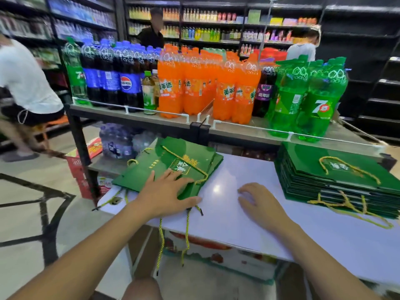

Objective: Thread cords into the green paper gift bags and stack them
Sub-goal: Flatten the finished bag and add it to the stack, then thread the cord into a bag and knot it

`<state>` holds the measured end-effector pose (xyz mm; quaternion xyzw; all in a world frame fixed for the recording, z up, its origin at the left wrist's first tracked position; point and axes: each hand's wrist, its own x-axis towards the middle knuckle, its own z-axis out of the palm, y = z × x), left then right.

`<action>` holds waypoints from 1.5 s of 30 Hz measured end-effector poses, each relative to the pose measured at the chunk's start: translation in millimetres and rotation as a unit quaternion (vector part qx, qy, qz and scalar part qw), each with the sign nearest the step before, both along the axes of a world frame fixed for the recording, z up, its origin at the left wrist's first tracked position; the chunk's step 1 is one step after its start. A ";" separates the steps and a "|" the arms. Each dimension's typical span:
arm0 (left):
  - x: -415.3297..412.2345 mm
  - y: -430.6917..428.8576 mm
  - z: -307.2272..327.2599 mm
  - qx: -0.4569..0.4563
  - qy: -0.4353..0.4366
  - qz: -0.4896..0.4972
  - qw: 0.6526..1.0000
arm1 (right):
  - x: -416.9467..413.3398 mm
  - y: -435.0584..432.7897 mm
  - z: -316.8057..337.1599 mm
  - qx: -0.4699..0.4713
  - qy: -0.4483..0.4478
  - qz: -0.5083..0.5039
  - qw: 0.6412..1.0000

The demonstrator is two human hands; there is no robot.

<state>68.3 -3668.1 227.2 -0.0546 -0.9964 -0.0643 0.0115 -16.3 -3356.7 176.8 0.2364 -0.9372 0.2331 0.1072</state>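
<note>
Head view: the left hand (166,191) lies flat with fingers spread, pressing a small pile of green paper gift bags (155,167) at the tabletop's (238,224) left edge. The right hand (259,204) rests on bare tabletop, loosely curled and empty. A tall stack of bags (324,167) sits at the right edge. Cords (187,230) dangle over the near edge. The step seems to be taking a bag: pin the pile, slide off only the top one, and mind tangles.

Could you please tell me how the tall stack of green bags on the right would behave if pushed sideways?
The stack of green bags would probably slide as a fairly heavy block, being many flat bags deep. Its layers may shear, since their edges already sit uneven. The trailing yellow cords could snag on the table.
</note>
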 end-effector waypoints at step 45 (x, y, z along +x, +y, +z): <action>4.2 -15.2 -5.6 0.042 0.282 -0.238 0.929 | -4.8 -20.8 138.7 -0.567 -0.282 -0.070 0.770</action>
